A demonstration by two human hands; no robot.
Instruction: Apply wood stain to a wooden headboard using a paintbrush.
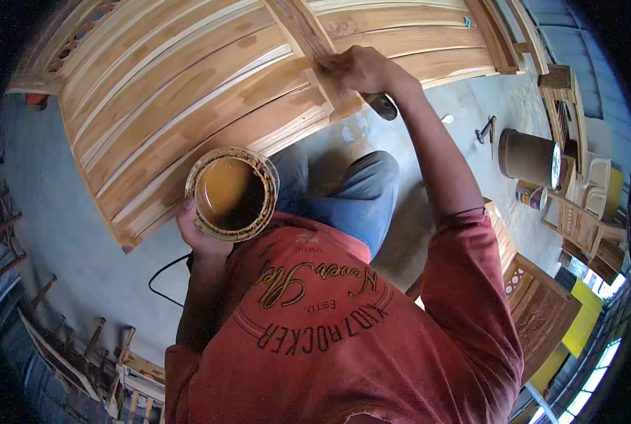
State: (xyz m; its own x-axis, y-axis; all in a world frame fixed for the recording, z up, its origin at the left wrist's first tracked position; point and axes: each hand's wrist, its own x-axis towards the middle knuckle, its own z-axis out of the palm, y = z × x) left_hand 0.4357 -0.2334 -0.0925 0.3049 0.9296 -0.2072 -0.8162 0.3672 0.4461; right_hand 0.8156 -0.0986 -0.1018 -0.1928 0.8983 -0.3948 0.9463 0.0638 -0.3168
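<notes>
My left hand (206, 233) grips a round can (267, 185) from its left side. Drips crust the can's rim, and a brown liquid (225, 189) lies inside. With fingers closed, my right hand (366, 69) holds a paintbrush (333, 65) whose bristles, partly hidden and blurred, rest against a wooden crosspiece. The dark, rounded end (382, 106) sticks out below that hand. The crosspiece (307, 35) runs over a large slatted wooden panel (188, 92). Darker, wet-looking patches mark several of the panel's pale slats.
On the grey floor (57, 184) to the right lie a hammer-like tool (486, 132), a big dark bucket (531, 154) and a small paint tin (531, 195). Wooden furniture (541, 300) stands behind on the right. More wooden frames (132, 378) fill the lower left. A black cable (161, 272) runs near my left arm.
</notes>
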